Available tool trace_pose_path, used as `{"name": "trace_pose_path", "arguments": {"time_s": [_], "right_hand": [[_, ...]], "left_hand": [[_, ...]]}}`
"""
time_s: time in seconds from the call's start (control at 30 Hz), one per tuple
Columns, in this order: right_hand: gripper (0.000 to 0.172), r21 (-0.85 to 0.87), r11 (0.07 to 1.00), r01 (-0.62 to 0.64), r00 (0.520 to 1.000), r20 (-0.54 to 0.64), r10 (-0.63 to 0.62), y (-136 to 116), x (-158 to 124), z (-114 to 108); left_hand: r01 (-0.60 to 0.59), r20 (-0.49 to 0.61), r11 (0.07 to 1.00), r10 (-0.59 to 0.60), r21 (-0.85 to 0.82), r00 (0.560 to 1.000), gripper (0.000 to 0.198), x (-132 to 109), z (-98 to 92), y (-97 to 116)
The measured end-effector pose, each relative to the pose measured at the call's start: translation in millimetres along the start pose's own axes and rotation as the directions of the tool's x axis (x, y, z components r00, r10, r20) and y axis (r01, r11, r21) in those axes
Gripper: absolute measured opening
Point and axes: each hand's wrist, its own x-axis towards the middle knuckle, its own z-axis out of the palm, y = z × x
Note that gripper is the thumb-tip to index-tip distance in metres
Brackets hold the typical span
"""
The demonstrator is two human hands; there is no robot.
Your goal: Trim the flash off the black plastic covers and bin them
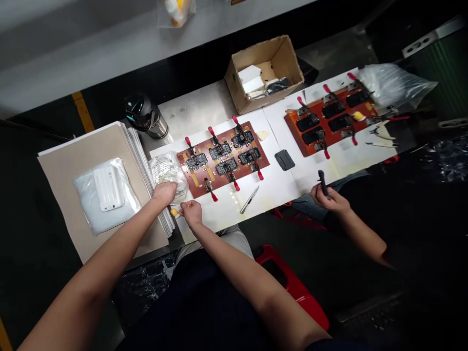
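The left hand [165, 193] touches the clear, printed plastic bag [168, 168], left of frame centre; whether it grips cannot be determined. The right hand [192, 213], fingers curled, contents indeterminable, is positioned just beside the small yellow-and-white object [175, 213] below the bag.

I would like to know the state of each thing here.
left hand: on or in the crumpled plastic bag, grip unclear
right hand: fingers bent, grip unclear
left board: holds five black parts
clamps: open or shut unclear
right board: black parts on it
cardboard box: open, items inside
steel flask: upright
knife: lying flat, blade unclear
black case: lying flat
white device: lying on a puffy bag
other person's hand: holding a black piece
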Motion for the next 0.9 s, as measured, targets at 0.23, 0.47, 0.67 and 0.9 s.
{"name": "trace_pose_path", "arguments": {"time_s": [0.23, 0.47, 0.67, 0.9], "right_hand": [[0.02, 0.057, 0.996, -0.072, 0.997, -0.021, 0.074, 3, 8, 19], [0.022, 0.035, 0.995, -0.095, 0.995, -0.04, 0.097, 8, 17, 29], [0.024, -0.032, 0.993, -0.11, 0.992, -0.067, 0.108, 16, 21, 28], [0.025, -0.086, 0.99, -0.11, 0.99, -0.095, 0.101, 22, 19, 26]], "left_hand": [[-0.024, 0.008, 1.0, 0.024, 0.004, 1.0, 0.032, -1, -4.5, -1], [-0.022, 0.003, 1.0, 0.022, -0.009, 1.0, 0.033, -1, -1.0, 0], [-0.028, 0.002, 1.0, 0.028, -0.008, 1.0, 0.035, 0, 2.2, 0], [-0.044, -0.017, 0.999, 0.044, 0.008, 0.999, 0.033, -1, 5.2, -1]]}}
